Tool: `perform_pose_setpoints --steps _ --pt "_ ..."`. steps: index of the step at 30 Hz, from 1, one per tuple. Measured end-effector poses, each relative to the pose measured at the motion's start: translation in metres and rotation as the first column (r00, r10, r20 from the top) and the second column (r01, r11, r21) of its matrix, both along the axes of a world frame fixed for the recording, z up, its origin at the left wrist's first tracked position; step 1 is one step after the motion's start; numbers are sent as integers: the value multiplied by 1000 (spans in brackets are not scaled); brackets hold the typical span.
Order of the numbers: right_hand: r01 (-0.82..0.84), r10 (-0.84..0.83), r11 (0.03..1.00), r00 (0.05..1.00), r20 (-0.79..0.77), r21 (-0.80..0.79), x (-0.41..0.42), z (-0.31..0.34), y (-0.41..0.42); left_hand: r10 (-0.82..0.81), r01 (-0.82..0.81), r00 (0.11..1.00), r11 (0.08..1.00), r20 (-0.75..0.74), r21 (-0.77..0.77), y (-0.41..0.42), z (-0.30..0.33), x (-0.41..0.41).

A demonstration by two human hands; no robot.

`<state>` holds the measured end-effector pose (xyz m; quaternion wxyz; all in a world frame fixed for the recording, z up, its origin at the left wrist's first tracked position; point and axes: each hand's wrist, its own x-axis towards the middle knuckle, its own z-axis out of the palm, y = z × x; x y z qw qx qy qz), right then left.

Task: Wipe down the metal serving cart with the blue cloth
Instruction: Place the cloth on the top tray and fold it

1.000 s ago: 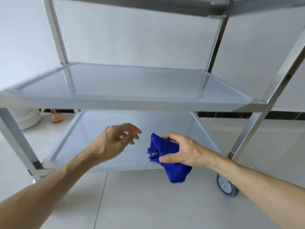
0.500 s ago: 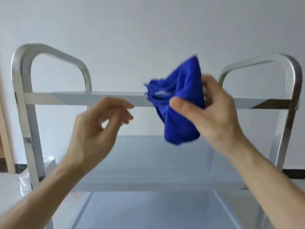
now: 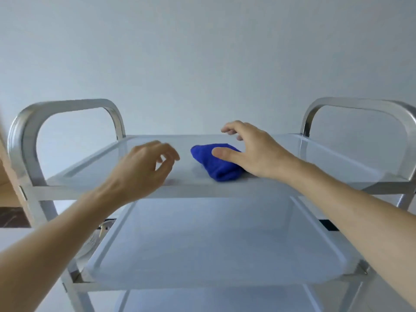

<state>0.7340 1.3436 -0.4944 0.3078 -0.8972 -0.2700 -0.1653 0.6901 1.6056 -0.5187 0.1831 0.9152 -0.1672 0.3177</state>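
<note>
The metal serving cart [image 3: 94, 189] stands in front of me, and I look across its top shelf. The blue cloth [image 3: 217, 168] lies bunched on that shelf, right of the middle. My right hand [image 3: 255, 152] hovers over the cloth's right side. Its thumb rests on the cloth and its fingers are spread and lifted off it. My left hand [image 3: 144, 170] hangs just above the shelf to the left of the cloth, fingers loosely curled, holding nothing.
Curved metal handles rise at the cart's left end [image 3: 67, 105] and right end [image 3: 360, 102]. A middle shelf [image 3: 202, 283] and part of a lower one lie below. A plain wall stands behind. A wooden edge [image 3: 6, 172] shows at far left.
My view rose from the bottom shelf to the top one. My right hand carried the cloth up, set it on the top shelf and spread its fingers. My left hand followed.
</note>
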Motion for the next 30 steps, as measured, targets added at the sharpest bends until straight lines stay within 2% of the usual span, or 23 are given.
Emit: perform_pose_setpoints --steps 2,5,8,10,12,17,24,30 --pt "55 -57 998 998 -33 -37 -6 8 -17 42 -38 996 998 -80 55 8 2 0" --pt "121 -165 957 974 -152 -264 -24 18 -50 138 -78 955 971 -262 224 18 14 -8" --pt "120 -317 841 899 -301 -528 -32 27 -80 312 -99 785 916 -536 389 28 27 -11" --pt "87 -420 762 821 -387 -642 -23 31 -92 347 -53 639 910 -687 411 33 34 -5" --pt "40 -489 718 740 -463 -695 -12 30 -97 329 4 547 919 -770 395 34 39 3" --pt "-19 -531 687 670 -519 -727 2 24 -98 338 59 482 908 -809 415 34 41 16" --pt "-20 -572 654 642 -511 -757 21 27 -89 368 102 548 862 -751 497 32 41 35" --pt "8 -589 637 649 -481 -770 57 22 -86 369 99 568 857 -735 506 38 33 77"
